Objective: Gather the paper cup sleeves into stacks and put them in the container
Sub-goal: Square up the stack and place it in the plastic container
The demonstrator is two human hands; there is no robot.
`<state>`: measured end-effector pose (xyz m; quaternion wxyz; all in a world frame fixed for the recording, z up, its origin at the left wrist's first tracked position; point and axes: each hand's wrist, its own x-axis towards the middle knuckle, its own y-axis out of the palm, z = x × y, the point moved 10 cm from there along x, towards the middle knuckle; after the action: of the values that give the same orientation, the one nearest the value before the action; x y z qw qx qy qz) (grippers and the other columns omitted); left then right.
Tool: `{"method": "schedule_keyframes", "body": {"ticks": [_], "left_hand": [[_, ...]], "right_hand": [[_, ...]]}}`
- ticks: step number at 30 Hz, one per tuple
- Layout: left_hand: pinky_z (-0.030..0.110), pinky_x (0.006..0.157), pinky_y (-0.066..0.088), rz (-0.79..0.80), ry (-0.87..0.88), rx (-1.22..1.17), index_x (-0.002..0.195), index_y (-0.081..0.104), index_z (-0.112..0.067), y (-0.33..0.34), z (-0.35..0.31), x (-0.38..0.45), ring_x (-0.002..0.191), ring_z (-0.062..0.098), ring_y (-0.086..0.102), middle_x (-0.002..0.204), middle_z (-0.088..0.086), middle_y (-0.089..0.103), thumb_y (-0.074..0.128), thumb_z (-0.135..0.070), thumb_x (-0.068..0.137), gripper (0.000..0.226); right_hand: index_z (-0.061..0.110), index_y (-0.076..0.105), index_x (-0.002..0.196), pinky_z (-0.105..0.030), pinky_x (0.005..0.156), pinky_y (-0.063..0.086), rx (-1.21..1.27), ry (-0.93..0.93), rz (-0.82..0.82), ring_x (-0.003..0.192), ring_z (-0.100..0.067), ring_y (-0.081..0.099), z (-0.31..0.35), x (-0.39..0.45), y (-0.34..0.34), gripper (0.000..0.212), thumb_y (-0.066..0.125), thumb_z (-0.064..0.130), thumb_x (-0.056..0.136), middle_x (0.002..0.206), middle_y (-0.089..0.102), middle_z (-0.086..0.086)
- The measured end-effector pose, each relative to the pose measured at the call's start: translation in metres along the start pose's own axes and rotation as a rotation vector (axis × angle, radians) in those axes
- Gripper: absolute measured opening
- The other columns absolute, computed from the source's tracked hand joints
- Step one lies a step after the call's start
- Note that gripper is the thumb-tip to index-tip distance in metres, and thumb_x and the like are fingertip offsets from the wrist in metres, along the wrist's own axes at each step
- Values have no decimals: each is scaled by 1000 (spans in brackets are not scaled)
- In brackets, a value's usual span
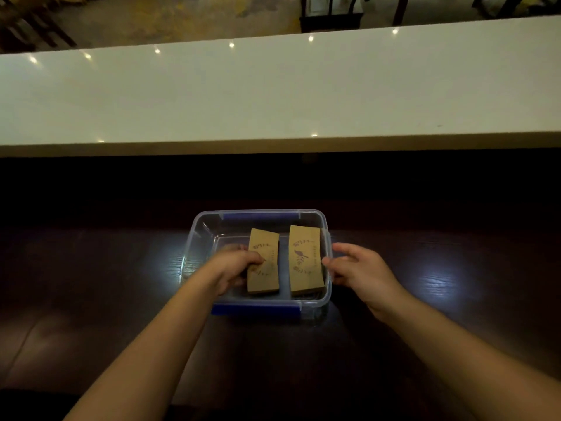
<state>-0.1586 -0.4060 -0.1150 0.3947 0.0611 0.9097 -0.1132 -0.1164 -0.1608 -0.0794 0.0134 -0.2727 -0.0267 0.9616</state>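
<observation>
A clear plastic container with blue clips stands on the dark wooden table. Two stacks of brown paper cup sleeves lie inside it side by side. My left hand reaches into the container and grips the left stack by its left edge, thumb on top. The right stack lies flat by the right wall, printed side up. My right hand is at the container's right rim, its fingers apart and touching the outside wall, holding nothing.
The dark wooden table stretches left and right of the container. A raised white counter runs across behind it. Beyond the counter, chair and table legs stand on the floor.
</observation>
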Motion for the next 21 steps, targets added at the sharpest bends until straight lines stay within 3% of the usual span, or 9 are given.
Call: {"method": "schedule_keyframes", "body": {"ticks": [4, 7, 10, 21], "left_hand": [[37, 68, 56, -9, 9, 58, 107, 59, -13, 8, -3, 4, 92, 24, 66, 103, 11, 68, 64, -16, 84, 23], [30, 61, 52, -27, 37, 93, 103, 60, -14, 14, -5, 6, 86, 20, 66, 98, 8, 68, 66, -16, 83, 20], [26, 58, 51, -33, 72, 93, 92, 59, -19, 19, -6, 7, 81, 14, 65, 93, 2, 66, 65, -12, 85, 11], [33, 64, 53, -74, 79, 101, 91, 57, -21, 24, -8, 6, 91, 23, 63, 98, 5, 65, 66, -13, 81, 16]], "right_hand": [[14, 54, 134, -44, 90, 56, 7, -5, -5, 92, -22, 73, -6, 2, 0, 48, 67, 18, 87, 96, 77, -9], [13, 54, 134, -37, 85, 56, 28, -16, 0, 91, -19, 73, -8, 2, 2, 49, 68, 17, 88, 95, 78, -6], [10, 53, 135, -40, 89, 56, 43, -28, -10, 94, -23, 72, -7, 3, 0, 51, 68, 17, 87, 96, 77, -9], [8, 56, 133, -44, 94, 55, 48, -18, -37, 97, -27, 71, -9, 1, -1, 50, 70, 16, 86, 102, 75, -13]]}}
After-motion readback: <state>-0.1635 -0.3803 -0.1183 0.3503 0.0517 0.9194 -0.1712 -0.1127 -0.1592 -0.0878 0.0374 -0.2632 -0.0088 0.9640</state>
